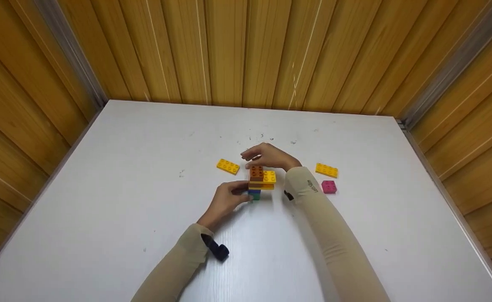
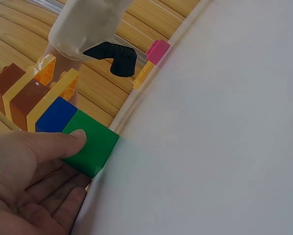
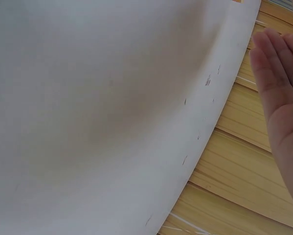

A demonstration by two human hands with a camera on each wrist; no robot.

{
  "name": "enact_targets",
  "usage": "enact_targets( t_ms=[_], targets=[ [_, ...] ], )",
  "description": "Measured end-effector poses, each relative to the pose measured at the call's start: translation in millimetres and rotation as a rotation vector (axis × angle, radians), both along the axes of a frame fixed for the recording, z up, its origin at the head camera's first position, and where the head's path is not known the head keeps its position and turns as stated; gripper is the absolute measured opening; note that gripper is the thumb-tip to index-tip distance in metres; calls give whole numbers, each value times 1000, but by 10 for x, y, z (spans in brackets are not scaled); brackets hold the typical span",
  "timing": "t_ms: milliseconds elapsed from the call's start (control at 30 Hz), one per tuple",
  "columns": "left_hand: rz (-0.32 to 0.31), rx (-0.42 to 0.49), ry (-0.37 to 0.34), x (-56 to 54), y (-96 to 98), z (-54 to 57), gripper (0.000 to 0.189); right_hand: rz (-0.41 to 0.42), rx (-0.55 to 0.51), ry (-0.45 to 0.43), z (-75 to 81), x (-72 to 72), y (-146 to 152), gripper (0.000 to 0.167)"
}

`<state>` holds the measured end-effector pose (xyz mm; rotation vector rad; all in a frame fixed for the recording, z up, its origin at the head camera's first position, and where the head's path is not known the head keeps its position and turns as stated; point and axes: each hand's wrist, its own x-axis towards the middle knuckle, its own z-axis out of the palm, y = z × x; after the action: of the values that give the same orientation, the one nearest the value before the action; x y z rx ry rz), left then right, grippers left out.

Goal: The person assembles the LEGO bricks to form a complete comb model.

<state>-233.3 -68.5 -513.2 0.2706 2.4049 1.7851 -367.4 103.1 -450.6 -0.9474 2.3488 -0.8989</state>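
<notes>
A stack of toy building blocks stands on the white table in the head view. In the left wrist view, a green block (image 2: 100, 147) is lowest, with a blue block (image 2: 56, 116) on it. Above come a yellow plate (image 2: 44, 110), a brown block (image 2: 30, 102), a second yellow plate (image 2: 20, 88) and a top brown block (image 2: 7, 81). The yellow plates jut out to one side. My left hand (image 1: 225, 200) grips the stack low, thumb on the green block. Just behind the stack, my right hand (image 1: 273, 156) hovers with relaxed fingers, nothing held.
Left of the right hand lies a loose yellow plate (image 1: 228, 166) with studs up. Off to the right are another yellow plate (image 1: 326, 170) and a pink block (image 1: 329, 187). Yellow wood-look panels (image 1: 229, 50) rise behind the white table (image 1: 124, 201).
</notes>
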Motion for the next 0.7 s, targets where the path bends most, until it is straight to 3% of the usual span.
enact_targets(
  t_ms=[333,700],
  targets=[
    [-9,-9,4,-9,-31,-16,44,5,56,-18,-80,-23,-132,47],
    [-31,4,11,-27,-48,-30,44,-62,37,-74,-167,10,-236,50]
  ],
)
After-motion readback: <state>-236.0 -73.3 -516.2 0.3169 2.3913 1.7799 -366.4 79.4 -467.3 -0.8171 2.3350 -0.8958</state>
